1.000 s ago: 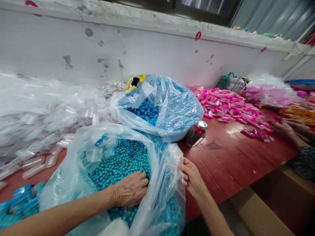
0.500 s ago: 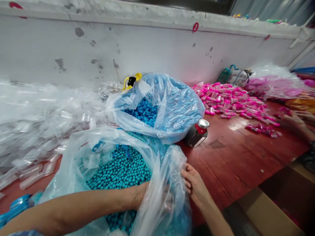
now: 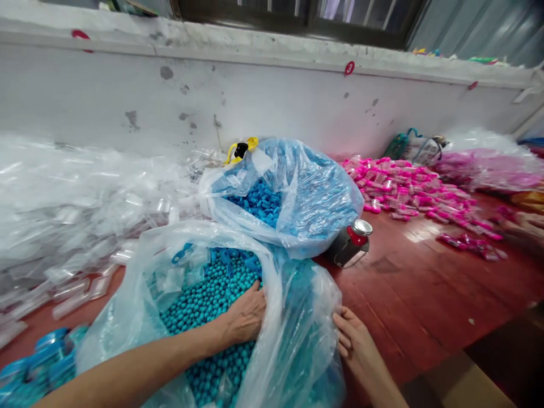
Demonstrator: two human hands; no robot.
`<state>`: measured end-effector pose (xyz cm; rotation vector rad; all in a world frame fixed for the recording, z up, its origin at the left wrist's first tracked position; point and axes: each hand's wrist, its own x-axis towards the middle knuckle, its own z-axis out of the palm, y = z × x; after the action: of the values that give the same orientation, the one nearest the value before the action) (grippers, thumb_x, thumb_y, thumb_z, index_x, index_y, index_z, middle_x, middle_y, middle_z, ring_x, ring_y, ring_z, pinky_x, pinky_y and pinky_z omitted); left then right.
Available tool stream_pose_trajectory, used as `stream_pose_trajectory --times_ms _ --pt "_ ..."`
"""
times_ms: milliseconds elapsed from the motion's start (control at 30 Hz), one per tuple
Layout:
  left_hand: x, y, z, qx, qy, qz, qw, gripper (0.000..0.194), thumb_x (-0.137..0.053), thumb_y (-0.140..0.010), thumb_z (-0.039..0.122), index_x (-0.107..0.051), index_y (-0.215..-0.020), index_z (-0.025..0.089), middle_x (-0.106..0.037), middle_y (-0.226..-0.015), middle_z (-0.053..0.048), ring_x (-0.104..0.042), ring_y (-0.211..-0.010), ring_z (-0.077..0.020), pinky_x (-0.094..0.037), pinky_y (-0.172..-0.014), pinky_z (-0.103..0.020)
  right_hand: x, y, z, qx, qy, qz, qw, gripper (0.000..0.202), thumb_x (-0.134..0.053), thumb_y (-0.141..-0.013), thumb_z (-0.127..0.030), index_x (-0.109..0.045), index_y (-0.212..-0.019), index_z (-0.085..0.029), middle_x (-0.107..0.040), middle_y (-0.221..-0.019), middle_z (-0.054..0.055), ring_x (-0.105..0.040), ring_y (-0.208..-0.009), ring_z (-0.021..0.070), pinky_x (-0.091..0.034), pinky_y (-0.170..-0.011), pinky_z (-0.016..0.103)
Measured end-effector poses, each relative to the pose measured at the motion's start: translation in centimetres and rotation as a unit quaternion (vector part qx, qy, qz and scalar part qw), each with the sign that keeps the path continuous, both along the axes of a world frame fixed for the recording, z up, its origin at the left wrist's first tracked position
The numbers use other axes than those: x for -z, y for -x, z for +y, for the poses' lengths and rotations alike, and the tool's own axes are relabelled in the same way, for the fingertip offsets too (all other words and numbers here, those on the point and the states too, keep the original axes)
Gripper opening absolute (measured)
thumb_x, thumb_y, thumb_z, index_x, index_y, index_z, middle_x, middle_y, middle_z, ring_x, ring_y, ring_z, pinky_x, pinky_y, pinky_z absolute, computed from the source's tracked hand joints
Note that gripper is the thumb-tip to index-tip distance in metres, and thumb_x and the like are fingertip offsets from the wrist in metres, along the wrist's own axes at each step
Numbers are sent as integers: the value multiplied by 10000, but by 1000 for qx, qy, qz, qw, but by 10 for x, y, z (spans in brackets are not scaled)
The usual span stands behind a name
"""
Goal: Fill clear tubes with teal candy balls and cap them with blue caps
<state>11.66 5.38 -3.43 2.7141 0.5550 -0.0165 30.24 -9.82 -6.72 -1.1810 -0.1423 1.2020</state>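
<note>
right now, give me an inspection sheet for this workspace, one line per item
Surface: red table, scuffed, bearing bags and loose plastic pieces.
Job's things: open plastic bag holding teal beads, with some clear and blue pieces on top.
Clutter: heap of clear pieces at left; blue-filled bag behind; dark jar with silver lid; pink pieces.
Hands: left hand over the beads by the bag's inner side, fingers partly hidden; right hand touches the plastic's outer edge, grip unclear.
Cables: nothing seen.
Surroundings: stained pale wall, window above; another person's hand, blurred, at right.
</note>
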Motion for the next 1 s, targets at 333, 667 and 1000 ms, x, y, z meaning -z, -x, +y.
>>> stream_pose_trajectory --times_ms 333,667,1000 --pt "-4 51 -35 -29 -155 -42 987 158 -418 -830 205 -568 -781 197 -556 -980 -49 -399 -1078 -233 -243 -955 -498 -5 -5 -7 -30 78 -270 959 372 -640 -634 -447 -527 -890 -202 -433 -440 -78 -387 -357 84 -307 -315 180" --pt "-5 82 -53 20 -39 79 996 219 -496 -777 244 -517 -995 246 -503 -1130 -46 -423 -1070 -232 -362 -890 -433 -97 74 19 -275 -171 -571 754 173 -459 -813 -250 -609 -899 -261 -618 -818 29 -563 -762 175 -434 -685 261" --pt "-11 109 -37 -65 -36 30 997 166 -467 -800 211 -567 -927 249 -566 -1021 -20 -500 -989 -194 -409 -817 -344 -49 109 76 -559 -21 -703 440 163 -457 -757 -165 -562 -881 -159 -583 -893 74 -557 -820 198 -386 -679 266"
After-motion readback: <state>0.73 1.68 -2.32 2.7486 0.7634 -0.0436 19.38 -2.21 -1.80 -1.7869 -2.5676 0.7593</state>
